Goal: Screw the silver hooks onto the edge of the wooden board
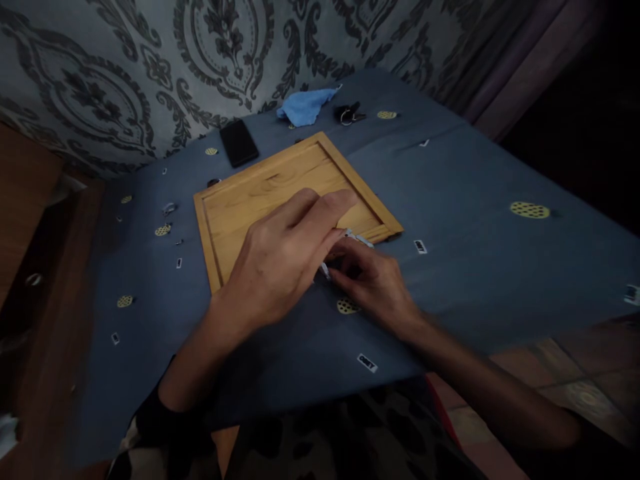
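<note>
A framed wooden panel (pixel 273 177) lies on the cloth-covered table, its near side partly hidden by my hands. My left hand (pixel 285 250) reaches over the panel, thumb meeting my right fingers at the near edge. Its other fingertips are mostly hidden behind the hand. My right hand (pixel 373 273) is closed in a pinch just off the panel's near right edge. Around its fingers show bits of a small pale, shiny piece (pixel 359 238), too blurred and covered to name. A small dark piece (pixel 395 235) sits at the panel's right corner.
Behind the panel lie a black phone (pixel 239 143), a blue cloth (pixel 307 107) and keys (pixel 349 115). Small metallic items (pixel 169 209) rest on the table's left part. A patterned curtain (pixel 225 60) hangs along the back; wooden furniture (pixel 45 333) borders the left.
</note>
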The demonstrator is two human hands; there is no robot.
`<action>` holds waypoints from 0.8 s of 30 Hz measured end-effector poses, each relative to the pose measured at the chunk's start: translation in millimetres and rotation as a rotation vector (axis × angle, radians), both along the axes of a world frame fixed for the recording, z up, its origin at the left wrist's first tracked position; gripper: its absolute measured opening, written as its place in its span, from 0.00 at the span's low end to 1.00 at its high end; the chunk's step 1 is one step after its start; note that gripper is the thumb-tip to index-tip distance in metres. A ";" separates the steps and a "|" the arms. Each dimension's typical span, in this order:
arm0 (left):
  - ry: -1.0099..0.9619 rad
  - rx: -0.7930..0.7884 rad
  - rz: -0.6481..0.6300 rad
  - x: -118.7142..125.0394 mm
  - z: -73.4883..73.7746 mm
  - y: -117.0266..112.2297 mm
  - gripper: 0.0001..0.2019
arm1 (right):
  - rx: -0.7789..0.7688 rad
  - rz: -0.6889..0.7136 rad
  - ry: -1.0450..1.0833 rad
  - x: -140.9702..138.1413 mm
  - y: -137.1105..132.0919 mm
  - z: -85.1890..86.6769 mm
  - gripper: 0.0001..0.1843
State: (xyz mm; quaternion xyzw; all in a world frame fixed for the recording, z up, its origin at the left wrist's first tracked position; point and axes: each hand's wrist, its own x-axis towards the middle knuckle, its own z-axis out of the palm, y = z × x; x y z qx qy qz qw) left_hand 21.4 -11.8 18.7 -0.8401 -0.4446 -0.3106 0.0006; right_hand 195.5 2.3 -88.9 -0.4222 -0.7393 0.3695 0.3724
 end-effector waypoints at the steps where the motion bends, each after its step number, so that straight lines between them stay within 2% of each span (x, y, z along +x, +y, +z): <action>1: 0.000 0.001 -0.004 -0.2 0.2 0.1 0.11 | -0.006 0.006 -0.001 -0.2 0.2 0.0 0.17; 12: -0.050 -0.101 -0.052 -3.3 3.2 0.2 0.12 | 0.006 0.030 -0.011 -0.8 3.6 -4.9 0.13; 24: -0.063 -0.181 -0.033 -5.4 7.8 1.5 0.13 | -0.012 0.032 -0.009 -2.7 7.5 -0.8 0.09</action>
